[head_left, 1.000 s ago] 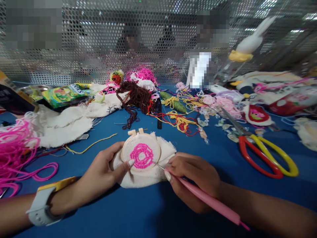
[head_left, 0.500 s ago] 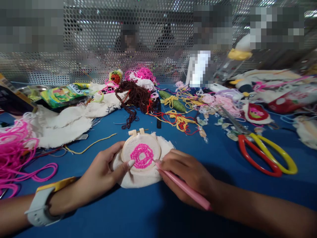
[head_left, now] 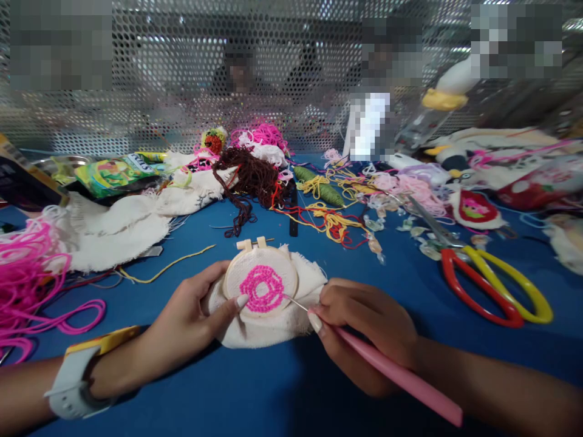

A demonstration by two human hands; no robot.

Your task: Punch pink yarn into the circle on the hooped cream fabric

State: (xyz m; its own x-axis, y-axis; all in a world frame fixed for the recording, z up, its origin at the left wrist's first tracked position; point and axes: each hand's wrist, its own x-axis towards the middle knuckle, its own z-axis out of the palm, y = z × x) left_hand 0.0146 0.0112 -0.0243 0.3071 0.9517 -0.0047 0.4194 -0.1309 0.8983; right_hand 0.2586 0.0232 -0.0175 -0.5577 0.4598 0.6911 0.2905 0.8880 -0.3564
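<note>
My left hand (head_left: 195, 312) grips the left side of a small round embroidery hoop (head_left: 295, 276), its thumb resting on the cloth front. White woven cloth (head_left: 277, 332) is stretched in the hoop and spreads out below and to the right. A ring of looped pink yarn (head_left: 249, 282) is worked on it, around a pale centre. My right hand (head_left: 364, 334) is closed around a punch needle with a pink handle (head_left: 401, 373). Its thin metal shaft shows, and the tip is at the right edge of the pink ring; whether it pierces the cloth I cannot tell.
Large scissors (head_left: 480, 285) with red and yellow handles lie at the right. Pink yarn (head_left: 31, 273) and white cloth (head_left: 113, 233) are at the left. Behind the hoop lie brown yarn (head_left: 255, 176), yellow and red strands, and wrapped sweets (head_left: 373, 224). A perforated metal panel (head_left: 182, 67) stands behind.
My right hand has moved back to the right and slightly down with the punch needle, so more of its metal shaft shows. My left hand and the hoop have hardly moved.
</note>
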